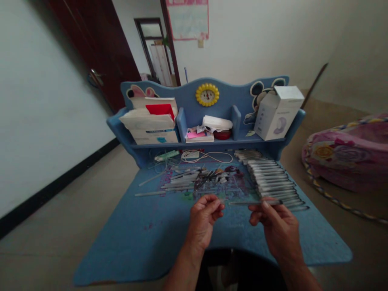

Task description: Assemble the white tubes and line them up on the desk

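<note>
Above the front half of the blue desk point(130, 234), my right hand point(277, 222) pinches a slim grey pen point(242, 203) between thumb and fingers, its thin end pointing left. My left hand point(206, 216) faces that end, thumb and fingertips pressed together. Something small and clear seems to show at those fingertips, too faint to name. A small gap separates the left fingertips from the pen. Just beyond my right hand lies a long row of similar pens point(269, 178), stacked side by side. Loose pen parts point(184, 178) lie in a jumbled pile behind my left hand.
Across the back runs a blue shelf point(166, 145) with a paper-filled box point(151, 133), a white carton point(277, 115) and a yellow flower-shaped clock point(207, 95). A white cable point(215, 155) lies below it. A pink floral bundle point(348, 153) is on the right.
</note>
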`<act>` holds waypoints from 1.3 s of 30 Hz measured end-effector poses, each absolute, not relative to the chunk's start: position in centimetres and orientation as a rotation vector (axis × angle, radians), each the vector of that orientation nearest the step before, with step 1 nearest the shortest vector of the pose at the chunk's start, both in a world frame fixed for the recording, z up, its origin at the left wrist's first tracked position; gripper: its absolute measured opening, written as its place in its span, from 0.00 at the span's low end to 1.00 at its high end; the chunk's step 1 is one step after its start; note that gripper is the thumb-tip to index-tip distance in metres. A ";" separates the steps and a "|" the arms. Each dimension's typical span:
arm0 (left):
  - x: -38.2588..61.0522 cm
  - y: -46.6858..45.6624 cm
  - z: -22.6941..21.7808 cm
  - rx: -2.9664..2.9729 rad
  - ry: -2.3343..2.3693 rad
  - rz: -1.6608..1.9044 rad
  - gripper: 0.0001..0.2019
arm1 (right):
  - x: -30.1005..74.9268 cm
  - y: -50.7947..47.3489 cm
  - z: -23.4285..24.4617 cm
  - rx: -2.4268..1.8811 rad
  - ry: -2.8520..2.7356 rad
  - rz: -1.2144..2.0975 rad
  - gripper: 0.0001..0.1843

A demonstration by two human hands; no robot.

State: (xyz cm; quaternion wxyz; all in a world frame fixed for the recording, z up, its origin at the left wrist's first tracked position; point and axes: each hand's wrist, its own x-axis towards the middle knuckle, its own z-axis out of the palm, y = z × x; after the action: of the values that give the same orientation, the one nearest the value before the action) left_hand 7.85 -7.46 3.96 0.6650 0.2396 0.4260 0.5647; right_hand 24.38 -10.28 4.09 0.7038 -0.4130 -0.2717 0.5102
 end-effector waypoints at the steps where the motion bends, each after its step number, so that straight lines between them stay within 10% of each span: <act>1: 7.9 -7.7 4.0 0.535 0.955 1.277 0.11 | 24.2 -10.4 4.2 -0.920 -0.608 1.130 0.12; 39: 8.4 -9.9 2.9 0.719 0.915 1.094 0.09 | 21.7 -11.5 3.1 -0.930 -0.639 1.285 0.14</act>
State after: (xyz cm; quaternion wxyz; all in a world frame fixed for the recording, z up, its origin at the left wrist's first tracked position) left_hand 8.37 -9.86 2.89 0.6977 0.3224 0.4105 0.4907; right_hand 21.69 -11.49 3.14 0.6560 -0.4103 -0.2821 0.5672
